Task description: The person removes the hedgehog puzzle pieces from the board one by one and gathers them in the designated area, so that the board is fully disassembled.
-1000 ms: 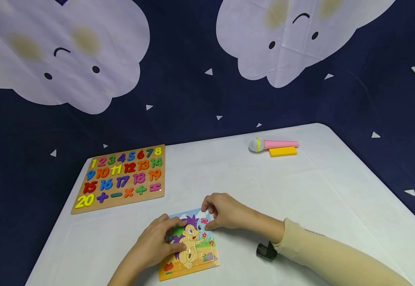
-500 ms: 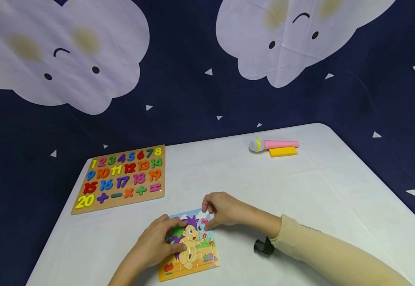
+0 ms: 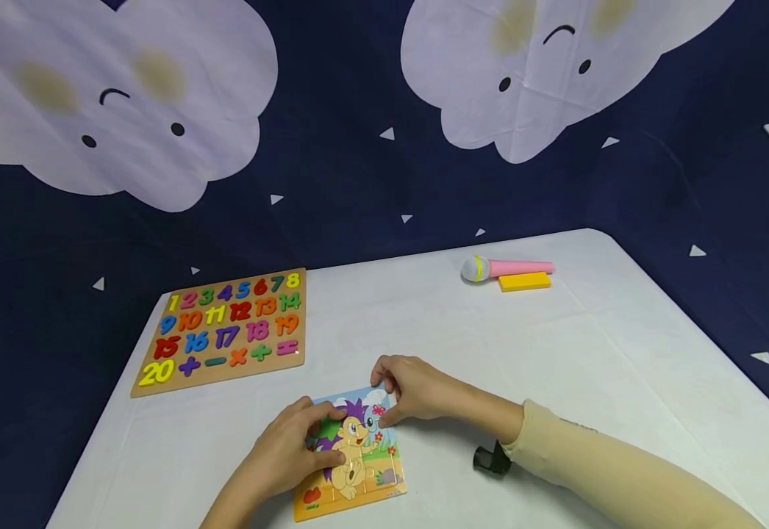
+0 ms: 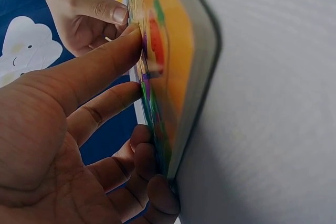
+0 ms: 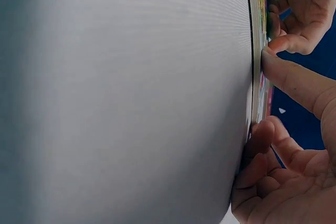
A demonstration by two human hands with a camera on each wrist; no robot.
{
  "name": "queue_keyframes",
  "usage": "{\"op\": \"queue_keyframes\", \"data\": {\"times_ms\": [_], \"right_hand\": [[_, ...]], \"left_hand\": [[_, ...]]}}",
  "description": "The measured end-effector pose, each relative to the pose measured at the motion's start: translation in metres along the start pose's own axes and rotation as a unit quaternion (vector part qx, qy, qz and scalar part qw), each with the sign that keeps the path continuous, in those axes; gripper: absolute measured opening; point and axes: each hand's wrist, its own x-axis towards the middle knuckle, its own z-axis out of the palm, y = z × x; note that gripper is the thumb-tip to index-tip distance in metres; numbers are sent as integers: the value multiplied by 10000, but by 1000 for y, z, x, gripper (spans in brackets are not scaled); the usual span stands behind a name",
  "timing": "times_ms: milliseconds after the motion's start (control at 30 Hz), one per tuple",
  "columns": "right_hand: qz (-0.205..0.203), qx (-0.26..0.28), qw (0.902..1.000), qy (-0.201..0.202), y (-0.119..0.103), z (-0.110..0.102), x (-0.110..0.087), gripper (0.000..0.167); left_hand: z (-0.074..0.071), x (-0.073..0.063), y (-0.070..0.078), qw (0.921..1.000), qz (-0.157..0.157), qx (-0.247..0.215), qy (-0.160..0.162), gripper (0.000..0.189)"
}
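Note:
A picture jigsaw puzzle (image 3: 353, 485) with a purple-haired hedgehog lies at the front of the white table. My left hand (image 3: 290, 444) reaches over its left side, the thumb and forefinger resting apart on the picture; in the left wrist view the other fingertips (image 4: 163, 192) are along its edge. At the upper right corner is my right hand (image 3: 419, 389), its thumb on the face and its bent fingers at the top edge, holding that corner. From the right wrist view, the curled fingers (image 5: 254, 174) sit low beside the board. The left hand hides part of the picture.
A wooden number board (image 3: 297, 316) with coloured numerals and signs lies at the back left. Farther back on the right are a pink toy microphone (image 3: 520, 267) and a yellow block (image 3: 525, 281). A black object (image 3: 492, 461) shows under the right sleeve (image 3: 596, 459).
The right hand's fingers have shifted very slightly left along the top edge of the puzzle. The left hand and the puzzle have stayed in place.

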Motion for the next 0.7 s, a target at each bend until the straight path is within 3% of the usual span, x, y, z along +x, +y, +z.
{"op": "queue_keyframes", "data": {"times_ms": [500,700], "right_hand": [[-64,-38,10000,-26,0,1,-1,32],[-174,-283,9994,61,-4,1,-3,35]], "left_hand": [[0,0,-1,10000,38,-14,-45,48],[0,0,-1,10000,34,1,-30,48]]}}
